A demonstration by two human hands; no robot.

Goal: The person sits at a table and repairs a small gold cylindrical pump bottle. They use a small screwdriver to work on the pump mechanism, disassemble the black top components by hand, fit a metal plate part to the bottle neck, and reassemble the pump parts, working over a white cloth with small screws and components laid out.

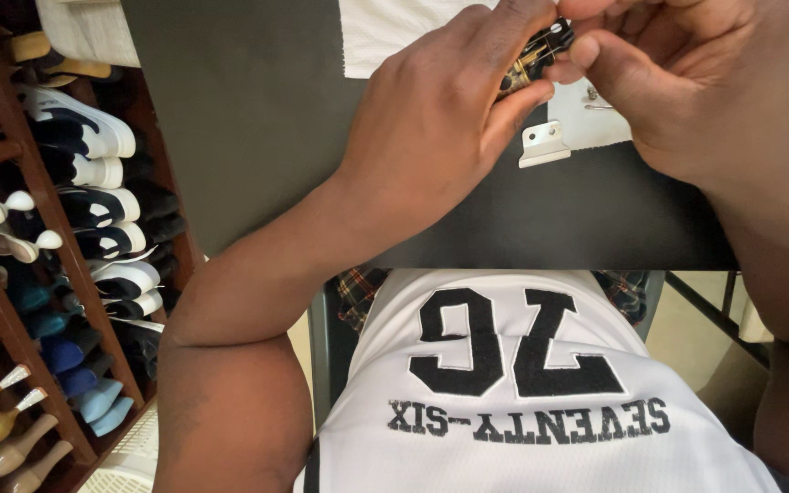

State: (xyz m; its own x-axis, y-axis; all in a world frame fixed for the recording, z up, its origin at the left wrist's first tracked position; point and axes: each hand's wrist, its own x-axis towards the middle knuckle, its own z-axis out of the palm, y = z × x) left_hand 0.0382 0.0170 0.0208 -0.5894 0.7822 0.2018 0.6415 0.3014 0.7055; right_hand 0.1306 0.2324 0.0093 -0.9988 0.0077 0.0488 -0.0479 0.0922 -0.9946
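**Small part pinched above dark table**

A small black-and-gold part point(533, 57) sat at twelve o'clock, pinched between the fingers of the left hand point(440, 119) and the right hand point(687, 82). Glossy and tiny, it might slip if either grip eased. Below it, at six o'clock, a pale angular metal bracket point(543, 144) lay on the matte table point(257, 119), beside white cloth point(385, 32).

A home, seemingly: wooden shoe rack point(57, 237) packed with shoes beside a dark table point(257, 119).
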